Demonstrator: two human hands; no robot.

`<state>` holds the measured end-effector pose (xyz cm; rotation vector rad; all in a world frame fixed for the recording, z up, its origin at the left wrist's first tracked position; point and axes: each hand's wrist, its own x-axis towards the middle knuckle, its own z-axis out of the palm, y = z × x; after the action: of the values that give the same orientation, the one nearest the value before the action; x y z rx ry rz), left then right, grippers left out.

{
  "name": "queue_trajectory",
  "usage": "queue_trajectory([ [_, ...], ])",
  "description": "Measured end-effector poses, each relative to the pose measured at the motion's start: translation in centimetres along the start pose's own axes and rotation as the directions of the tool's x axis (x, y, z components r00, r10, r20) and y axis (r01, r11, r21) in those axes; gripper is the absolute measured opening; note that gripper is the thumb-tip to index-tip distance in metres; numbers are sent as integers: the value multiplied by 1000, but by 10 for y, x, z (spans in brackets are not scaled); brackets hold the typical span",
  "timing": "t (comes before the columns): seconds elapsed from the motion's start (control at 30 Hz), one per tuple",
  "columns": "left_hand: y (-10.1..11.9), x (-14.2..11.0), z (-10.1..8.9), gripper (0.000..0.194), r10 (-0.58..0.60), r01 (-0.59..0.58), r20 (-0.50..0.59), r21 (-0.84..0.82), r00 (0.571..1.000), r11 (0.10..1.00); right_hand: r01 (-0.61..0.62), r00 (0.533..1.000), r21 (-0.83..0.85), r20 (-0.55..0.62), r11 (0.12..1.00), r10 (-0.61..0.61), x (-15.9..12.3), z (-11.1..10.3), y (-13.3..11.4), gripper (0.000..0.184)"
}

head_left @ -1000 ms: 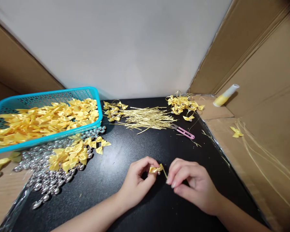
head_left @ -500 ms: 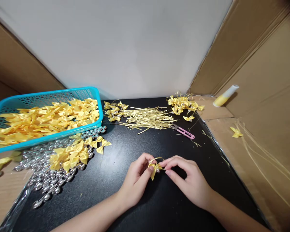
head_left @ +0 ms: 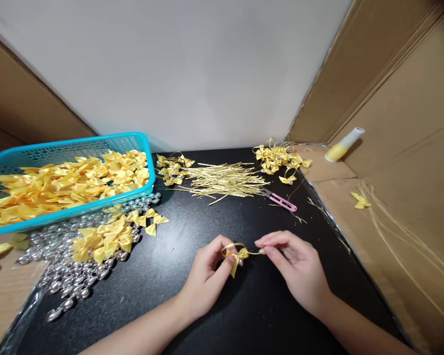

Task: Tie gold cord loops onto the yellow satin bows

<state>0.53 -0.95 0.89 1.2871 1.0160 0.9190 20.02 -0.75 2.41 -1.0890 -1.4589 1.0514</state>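
My left hand [head_left: 210,276] pinches a yellow ribbon bow [head_left: 240,257] between thumb and fingers, above the black table [head_left: 251,320]. A small silver bead shows partly at the bow. Gold cord [head_left: 238,244] curves in a loop over the bow, and its free end runs out to the right. That end is pinched between the thumb and fingertips of my right hand [head_left: 298,271], which is apart from the bow.
A blue basket [head_left: 151,170] of yellow bows stands left, with silver beads [head_left: 76,281] and loose bows [head_left: 109,239] before it. Gold cord pieces [head_left: 225,180], pink thread snips [head_left: 286,203] and finished-looking looped bows [head_left: 277,158] lie at the back. A yellow-white tube [head_left: 344,144] stands right.
My right hand has moved right, away from the bow, drawing the cord's end out with it. My left hand keeps its hold on the bow.
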Motion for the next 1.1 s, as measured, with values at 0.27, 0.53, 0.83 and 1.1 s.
queue_trajectory([
  [0.27, 7, 2, -1, 17, 124, -122, 2, 180, 992, 976, 26, 999, 390, 33, 920, -42, 0, -3, -7, 11],
  [0.53, 4, 2, 0, 16, 107, -101, -17, 198, 994, 975, -20, 991, 428, 127, 904, -39, -1, -5, -9, 12],
  [0.83, 1, 2, 2, 13, 77, -72, -14, 246, 997, 967, -35, 989, 419, 148, 907, -30, 1, -4, -13, 8],
  [1.1, 5, 3, 3, 16, 103, -96, -11, 274, 995, 957, -11, 985, 410, 162, 912, -61, 1, -4, -14, 6],
])
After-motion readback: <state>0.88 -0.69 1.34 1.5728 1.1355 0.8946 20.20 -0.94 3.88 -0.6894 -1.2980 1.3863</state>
